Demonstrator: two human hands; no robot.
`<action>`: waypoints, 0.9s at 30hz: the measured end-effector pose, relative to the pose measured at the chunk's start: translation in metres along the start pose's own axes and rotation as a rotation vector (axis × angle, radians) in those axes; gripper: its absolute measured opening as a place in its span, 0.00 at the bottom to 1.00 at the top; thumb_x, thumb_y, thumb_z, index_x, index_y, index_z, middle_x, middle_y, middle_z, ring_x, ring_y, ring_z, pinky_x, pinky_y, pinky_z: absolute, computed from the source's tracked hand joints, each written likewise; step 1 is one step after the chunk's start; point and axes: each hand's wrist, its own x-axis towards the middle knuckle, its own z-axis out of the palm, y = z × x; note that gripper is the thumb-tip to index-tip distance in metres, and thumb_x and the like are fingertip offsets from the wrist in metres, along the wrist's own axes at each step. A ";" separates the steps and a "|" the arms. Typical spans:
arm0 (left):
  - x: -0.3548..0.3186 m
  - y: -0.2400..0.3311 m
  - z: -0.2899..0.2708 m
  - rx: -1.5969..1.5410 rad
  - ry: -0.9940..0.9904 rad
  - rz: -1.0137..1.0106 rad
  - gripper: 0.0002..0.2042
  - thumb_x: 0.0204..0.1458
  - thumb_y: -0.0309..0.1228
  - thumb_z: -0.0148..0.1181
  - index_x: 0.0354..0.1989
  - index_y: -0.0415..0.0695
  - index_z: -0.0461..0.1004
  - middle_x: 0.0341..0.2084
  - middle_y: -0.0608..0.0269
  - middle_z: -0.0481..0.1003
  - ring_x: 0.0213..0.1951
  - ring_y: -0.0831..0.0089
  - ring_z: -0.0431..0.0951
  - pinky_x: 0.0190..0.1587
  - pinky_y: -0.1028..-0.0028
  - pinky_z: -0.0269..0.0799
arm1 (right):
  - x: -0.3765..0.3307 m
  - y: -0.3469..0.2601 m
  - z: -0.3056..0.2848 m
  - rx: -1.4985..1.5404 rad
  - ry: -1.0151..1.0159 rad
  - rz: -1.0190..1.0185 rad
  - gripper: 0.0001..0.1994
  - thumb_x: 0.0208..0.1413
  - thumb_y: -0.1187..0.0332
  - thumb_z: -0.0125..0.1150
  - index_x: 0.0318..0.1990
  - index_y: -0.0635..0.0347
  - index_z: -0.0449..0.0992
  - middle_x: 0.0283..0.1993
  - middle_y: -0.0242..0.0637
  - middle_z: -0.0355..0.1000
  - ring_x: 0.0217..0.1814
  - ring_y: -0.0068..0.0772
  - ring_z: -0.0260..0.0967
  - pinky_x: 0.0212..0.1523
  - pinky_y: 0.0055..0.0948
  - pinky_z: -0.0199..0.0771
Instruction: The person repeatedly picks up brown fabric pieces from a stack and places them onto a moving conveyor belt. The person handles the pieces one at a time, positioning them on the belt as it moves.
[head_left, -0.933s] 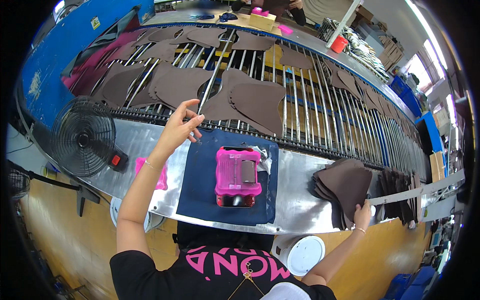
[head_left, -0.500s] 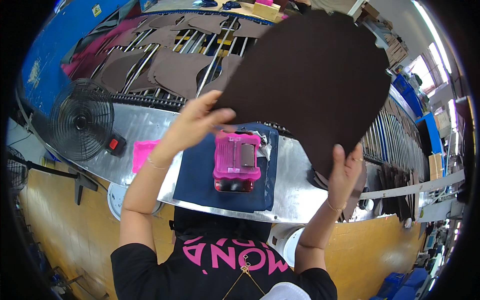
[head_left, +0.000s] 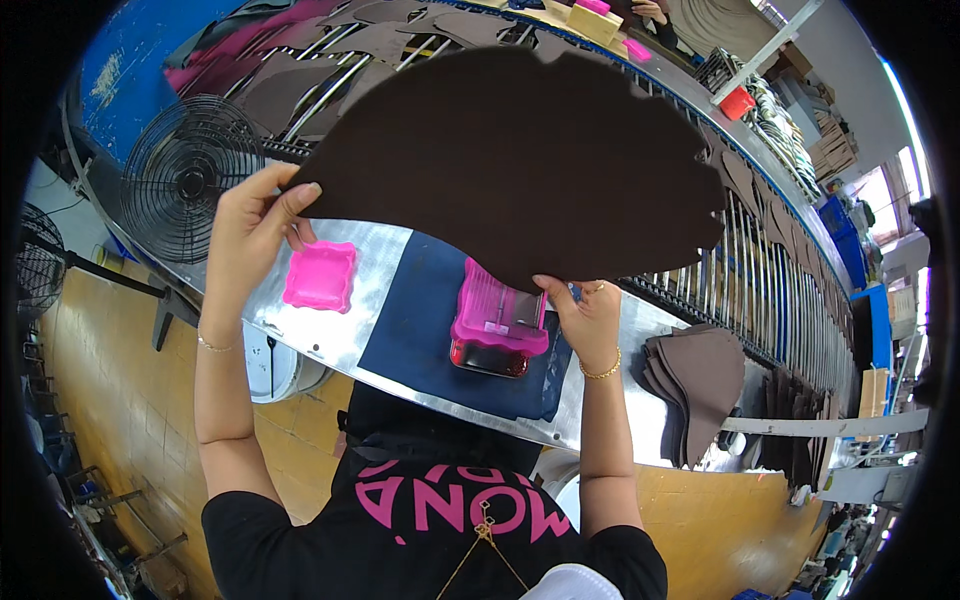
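Your left hand point(head_left: 250, 225) and right hand point(head_left: 590, 320) each hold a grip clamped on the dark brown cut piece point(head_left: 520, 165), raised flat above the metal counter point(head_left: 340, 330), over the pink device point(head_left: 498, 322), pink tray point(head_left: 320, 276) beside.

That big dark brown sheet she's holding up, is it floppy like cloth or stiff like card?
Probably fairly stiff: the brown cut piece spans flat between the left hand and right hand with little sag, each pinching only an edge. It likely weighs little for its size, since fingertip holds suffice. Its matte surface suggests it is not slippery.
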 end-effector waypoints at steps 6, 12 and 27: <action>-0.009 -0.032 0.033 0.001 -0.165 -0.106 0.04 0.54 0.21 0.56 0.32 0.30 0.72 0.20 0.63 0.71 0.17 0.79 0.74 0.21 0.80 0.67 | -0.023 0.018 -0.029 -0.231 0.020 -0.081 0.06 0.44 0.75 0.66 0.32 0.62 0.80 0.31 0.43 0.76 0.31 0.44 0.74 0.33 0.31 0.71; -0.002 -0.035 0.097 0.143 -0.388 0.037 0.04 0.50 0.22 0.58 0.32 0.34 0.75 0.23 0.58 0.72 0.19 0.71 0.76 0.22 0.73 0.69 | -0.088 0.067 -0.058 -0.304 0.124 0.125 0.05 0.46 0.76 0.66 0.32 0.65 0.79 0.32 0.43 0.76 0.34 0.41 0.74 0.37 0.31 0.70; 0.012 -0.003 0.202 0.174 -0.573 0.713 0.07 0.43 0.32 0.66 0.24 0.42 0.77 0.28 0.62 0.66 0.34 0.65 0.68 0.36 0.70 0.67 | -0.138 0.004 -0.200 -0.148 0.540 0.375 0.12 0.58 0.71 0.59 0.25 0.57 0.63 0.23 0.18 0.53 0.26 0.11 0.45 0.26 0.14 0.44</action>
